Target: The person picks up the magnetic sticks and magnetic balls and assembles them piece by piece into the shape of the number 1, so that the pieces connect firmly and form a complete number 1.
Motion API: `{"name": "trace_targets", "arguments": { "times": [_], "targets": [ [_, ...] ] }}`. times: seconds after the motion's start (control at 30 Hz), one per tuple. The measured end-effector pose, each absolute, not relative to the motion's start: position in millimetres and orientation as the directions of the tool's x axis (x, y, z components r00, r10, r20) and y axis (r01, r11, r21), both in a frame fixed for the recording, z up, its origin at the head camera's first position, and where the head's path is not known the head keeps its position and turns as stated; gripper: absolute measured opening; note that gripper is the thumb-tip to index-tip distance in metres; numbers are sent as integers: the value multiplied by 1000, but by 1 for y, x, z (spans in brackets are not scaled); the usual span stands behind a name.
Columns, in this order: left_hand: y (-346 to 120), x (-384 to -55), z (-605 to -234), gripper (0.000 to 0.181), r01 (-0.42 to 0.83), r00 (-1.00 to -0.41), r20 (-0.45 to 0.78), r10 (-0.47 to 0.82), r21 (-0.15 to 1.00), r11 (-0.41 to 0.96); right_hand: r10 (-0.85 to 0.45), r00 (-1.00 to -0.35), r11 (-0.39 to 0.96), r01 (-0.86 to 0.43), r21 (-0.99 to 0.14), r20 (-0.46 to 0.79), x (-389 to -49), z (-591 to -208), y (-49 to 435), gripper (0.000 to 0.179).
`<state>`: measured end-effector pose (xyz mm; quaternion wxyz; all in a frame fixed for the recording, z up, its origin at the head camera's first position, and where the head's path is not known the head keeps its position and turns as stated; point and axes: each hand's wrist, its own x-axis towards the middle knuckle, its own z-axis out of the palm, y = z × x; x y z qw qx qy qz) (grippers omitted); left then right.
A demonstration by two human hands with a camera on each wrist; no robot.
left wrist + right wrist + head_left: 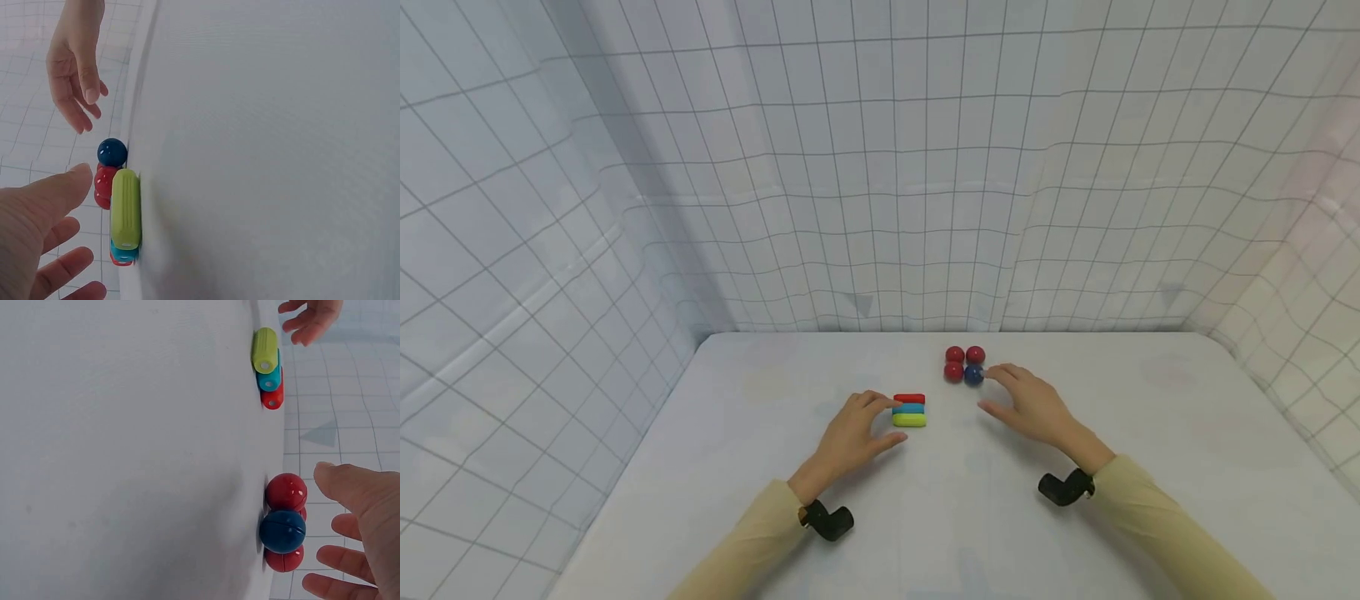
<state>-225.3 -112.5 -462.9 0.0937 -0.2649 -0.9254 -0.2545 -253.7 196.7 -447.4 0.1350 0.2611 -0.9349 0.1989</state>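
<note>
My left hand (852,435) hovers at the left of three short rounded bars lying side by side: a red bar (909,398), a blue bar (908,409) and a lime-green bar (909,421). Its fingers are spread from the thumb, with nothing between them; the index fingertip overlaps the blue bar in the head view. Farther right, my right hand (1033,406) is held beside a cluster of glossy balls, fingers relaxed and thumb apart. Its fingertips are right at the dark blue ball (282,531). Several red balls (954,372) sit against that ball.
Everything lies on a white table (925,517). White sheeting with a grey grid (880,192) rises behind the table's far edge and along both sides. Each wrist wears a black camera mount, one on the left (829,522) and one on the right (1064,487).
</note>
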Motion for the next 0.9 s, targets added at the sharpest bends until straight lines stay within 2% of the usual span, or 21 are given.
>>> {"name": "trace_targets", "arguments": {
  "times": [0.43, 0.9],
  "targets": [
    [-104, -225, -470, 32, 511, -858, 336, 389, 473, 718, -374, -877, 799, -470, -376, 302, -274, -454, 183, 50],
    [-97, -227, -473, 31, 486, -871, 340, 356, 481, 730, -335, -895, 810, -433, -396, 295, -285, -455, 171, 52]
  ]
}}
